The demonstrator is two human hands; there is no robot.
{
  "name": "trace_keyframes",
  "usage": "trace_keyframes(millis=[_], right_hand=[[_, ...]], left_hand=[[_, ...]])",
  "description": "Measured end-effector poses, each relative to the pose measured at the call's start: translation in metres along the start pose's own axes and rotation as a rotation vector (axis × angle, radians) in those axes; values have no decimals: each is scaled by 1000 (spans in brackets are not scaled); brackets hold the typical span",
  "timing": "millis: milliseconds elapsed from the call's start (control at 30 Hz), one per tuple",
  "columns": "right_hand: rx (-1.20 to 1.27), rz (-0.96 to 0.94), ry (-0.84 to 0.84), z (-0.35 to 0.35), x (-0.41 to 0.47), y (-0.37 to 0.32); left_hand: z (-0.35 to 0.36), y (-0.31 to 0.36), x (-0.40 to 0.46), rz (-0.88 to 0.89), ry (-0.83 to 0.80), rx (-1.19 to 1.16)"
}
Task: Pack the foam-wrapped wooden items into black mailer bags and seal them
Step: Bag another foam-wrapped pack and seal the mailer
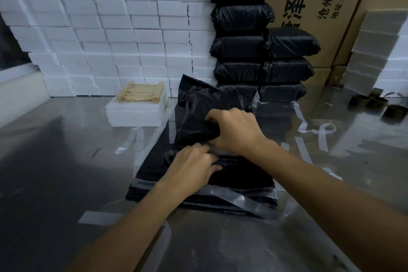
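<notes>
Atop flat mailers, both hands' fingers gripping black bag

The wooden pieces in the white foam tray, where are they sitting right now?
In the head view the wooden pieces lie on a foam tray stack, left of the black bag, before the foam block wall.
</notes>
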State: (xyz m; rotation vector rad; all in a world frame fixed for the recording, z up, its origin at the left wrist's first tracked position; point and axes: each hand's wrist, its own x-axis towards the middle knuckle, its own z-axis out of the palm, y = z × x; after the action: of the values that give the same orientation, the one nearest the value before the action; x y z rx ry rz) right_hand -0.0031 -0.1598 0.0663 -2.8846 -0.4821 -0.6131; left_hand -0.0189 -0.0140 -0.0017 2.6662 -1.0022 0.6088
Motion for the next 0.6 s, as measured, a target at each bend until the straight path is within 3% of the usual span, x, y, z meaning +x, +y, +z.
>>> trace_keyframes(millis=[333, 600], right_hand=[[-291, -73, -28, 18, 8, 25], [-37, 88, -92, 37, 43, 42]], left_hand=[[1, 0, -2, 66, -27, -232], [-4, 1, -1, 23, -97, -327]])
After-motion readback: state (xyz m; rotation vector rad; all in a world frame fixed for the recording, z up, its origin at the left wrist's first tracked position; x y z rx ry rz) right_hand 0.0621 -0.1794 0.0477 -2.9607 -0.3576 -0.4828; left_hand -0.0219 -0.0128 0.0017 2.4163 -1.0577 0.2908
